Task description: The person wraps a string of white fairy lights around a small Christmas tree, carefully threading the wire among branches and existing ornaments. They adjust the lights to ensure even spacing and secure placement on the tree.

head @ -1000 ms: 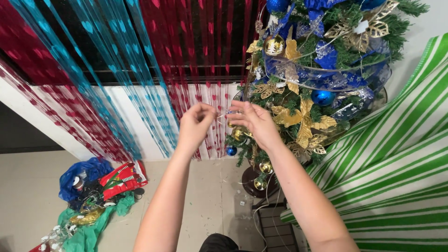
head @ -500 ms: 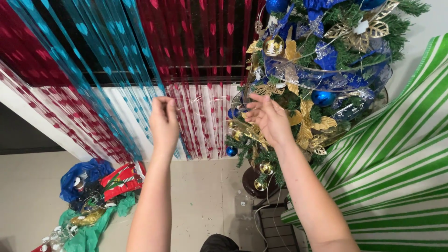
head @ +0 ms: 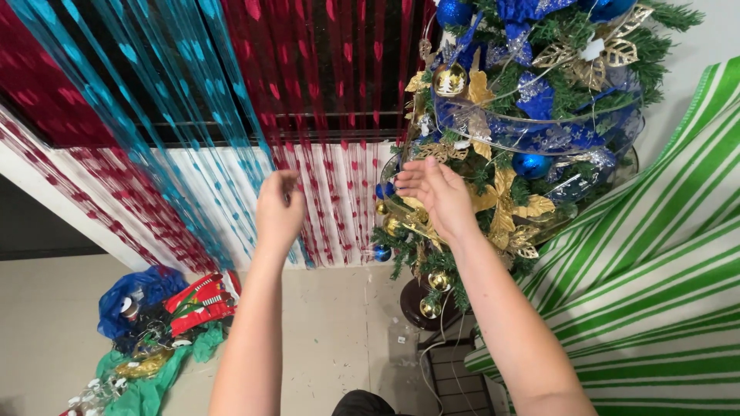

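Both hands are raised in front of a decorated Christmas tree (head: 532,131). The left hand (head: 279,209) has its fingers curled together near the tips; whether they pinch a thin thread cannot be told, and nothing solid shows between them. The right hand (head: 435,192) is held flat with fingers extended and slightly apart, gripping nothing; its fingertips lie just beside a small blue bauble (head: 385,189), with gold leaf ornaments (head: 505,202) just behind the knuckles. A clear ribbon band (head: 539,135) circles the tree above the right fingers. Judged from this state, the tree is largely dressed: baubles, leaves and ribbon sit on most visible branches. A pile of leftover decorations (head: 166,308) on the floor, well below the left fingers, suggests some pieces remain unplaced.
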